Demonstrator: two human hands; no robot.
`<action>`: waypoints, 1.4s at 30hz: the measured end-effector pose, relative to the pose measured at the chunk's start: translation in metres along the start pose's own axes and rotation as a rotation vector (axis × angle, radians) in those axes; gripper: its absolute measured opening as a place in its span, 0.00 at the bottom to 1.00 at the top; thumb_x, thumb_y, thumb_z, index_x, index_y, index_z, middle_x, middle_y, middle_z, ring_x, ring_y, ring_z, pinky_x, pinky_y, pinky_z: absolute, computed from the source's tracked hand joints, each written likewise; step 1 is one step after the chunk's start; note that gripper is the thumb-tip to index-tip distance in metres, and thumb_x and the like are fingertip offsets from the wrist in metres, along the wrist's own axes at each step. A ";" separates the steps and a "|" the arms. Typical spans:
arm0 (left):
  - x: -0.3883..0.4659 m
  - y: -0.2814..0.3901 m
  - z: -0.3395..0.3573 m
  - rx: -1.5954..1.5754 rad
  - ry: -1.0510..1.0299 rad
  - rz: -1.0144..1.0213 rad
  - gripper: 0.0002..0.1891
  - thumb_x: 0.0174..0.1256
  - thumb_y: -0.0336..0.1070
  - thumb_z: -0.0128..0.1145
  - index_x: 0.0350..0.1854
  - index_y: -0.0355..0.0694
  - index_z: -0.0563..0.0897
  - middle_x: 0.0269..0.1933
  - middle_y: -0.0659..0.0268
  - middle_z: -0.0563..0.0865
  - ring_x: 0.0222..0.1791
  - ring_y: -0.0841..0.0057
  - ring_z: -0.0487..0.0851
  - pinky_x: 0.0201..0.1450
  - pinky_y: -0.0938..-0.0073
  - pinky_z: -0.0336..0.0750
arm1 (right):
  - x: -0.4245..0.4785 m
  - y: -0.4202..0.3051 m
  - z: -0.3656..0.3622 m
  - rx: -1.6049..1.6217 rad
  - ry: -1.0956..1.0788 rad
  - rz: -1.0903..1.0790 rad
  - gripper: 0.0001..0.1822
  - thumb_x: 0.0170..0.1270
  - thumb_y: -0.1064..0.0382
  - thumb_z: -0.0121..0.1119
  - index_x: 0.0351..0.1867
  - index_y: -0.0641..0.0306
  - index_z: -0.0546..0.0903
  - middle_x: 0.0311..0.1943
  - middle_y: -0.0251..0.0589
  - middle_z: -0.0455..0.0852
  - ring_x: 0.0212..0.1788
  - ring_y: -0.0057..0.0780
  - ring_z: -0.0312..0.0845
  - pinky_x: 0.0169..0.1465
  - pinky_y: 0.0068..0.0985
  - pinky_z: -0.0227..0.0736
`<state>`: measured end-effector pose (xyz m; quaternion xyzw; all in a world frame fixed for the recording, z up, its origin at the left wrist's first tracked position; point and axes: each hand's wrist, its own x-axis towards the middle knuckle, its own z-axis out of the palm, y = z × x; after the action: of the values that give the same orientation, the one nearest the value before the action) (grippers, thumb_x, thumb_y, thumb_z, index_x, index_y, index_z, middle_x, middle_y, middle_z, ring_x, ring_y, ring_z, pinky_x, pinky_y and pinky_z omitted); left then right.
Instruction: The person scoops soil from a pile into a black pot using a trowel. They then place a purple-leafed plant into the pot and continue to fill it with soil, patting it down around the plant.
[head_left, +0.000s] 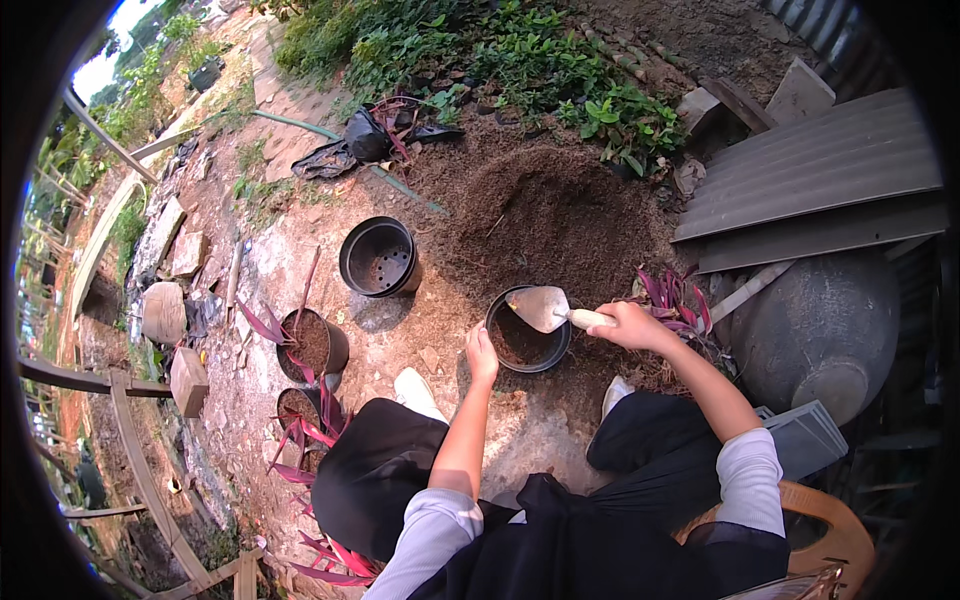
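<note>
Between my feet stands a black plastic plant pot (529, 352) with some brown soil inside. My left hand (481, 354) holds its left rim. Gripped in my right hand (630, 325) is the wooden handle of a pointed trowel (541, 307), whose metal blade lies over the far part of the pot's mouth. Just beyond the pot spreads a heap of loose dark soil (570, 217). To the left, an unplanted black pot (378, 256) with drain holes sits on the ground. Nearer me, a black pot (319, 349) of soil holds a purple-leaved plant.
Further potted purple-leaved plants (304, 409) line my left side. Uprooted purple-leaved cuttings (675, 300) lie at the right, before a large dark clay jar (817, 330) and corrugated sheets (810, 180). Green seedlings (525, 67) grow behind the soil heap. Bricks (189, 381) lie far left.
</note>
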<state>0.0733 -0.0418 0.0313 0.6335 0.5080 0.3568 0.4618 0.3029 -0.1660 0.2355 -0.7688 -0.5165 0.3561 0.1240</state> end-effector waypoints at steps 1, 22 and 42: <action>0.006 0.004 0.002 -0.015 0.007 -0.007 0.18 0.69 0.38 0.38 0.48 0.32 0.77 0.47 0.51 0.78 0.50 0.58 0.75 0.55 0.65 0.66 | 0.000 0.000 -0.014 0.142 -0.069 0.134 0.20 0.56 0.49 0.59 0.41 0.63 0.80 0.21 0.42 0.81 0.22 0.30 0.79 0.29 0.30 0.74; 0.014 0.027 0.021 0.105 0.121 0.048 0.17 0.70 0.35 0.34 0.42 0.29 0.77 0.38 0.48 0.79 0.40 0.52 0.77 0.46 0.63 0.69 | 0.223 0.066 0.064 0.945 0.385 0.404 0.17 0.60 0.51 0.58 0.36 0.63 0.72 0.14 0.32 0.70 0.09 0.18 0.64 0.10 0.19 0.59; 0.012 0.029 0.019 0.156 0.114 0.034 0.19 0.70 0.38 0.34 0.42 0.30 0.77 0.40 0.47 0.79 0.43 0.50 0.76 0.48 0.59 0.68 | 0.078 0.082 0.030 0.704 0.297 0.191 0.20 0.59 0.50 0.60 0.43 0.63 0.74 0.14 0.29 0.70 0.08 0.15 0.63 0.10 0.17 0.56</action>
<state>0.1031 -0.0362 0.0527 0.6548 0.5489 0.3592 0.3754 0.3573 -0.1380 0.1356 -0.7671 -0.2653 0.4064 0.4196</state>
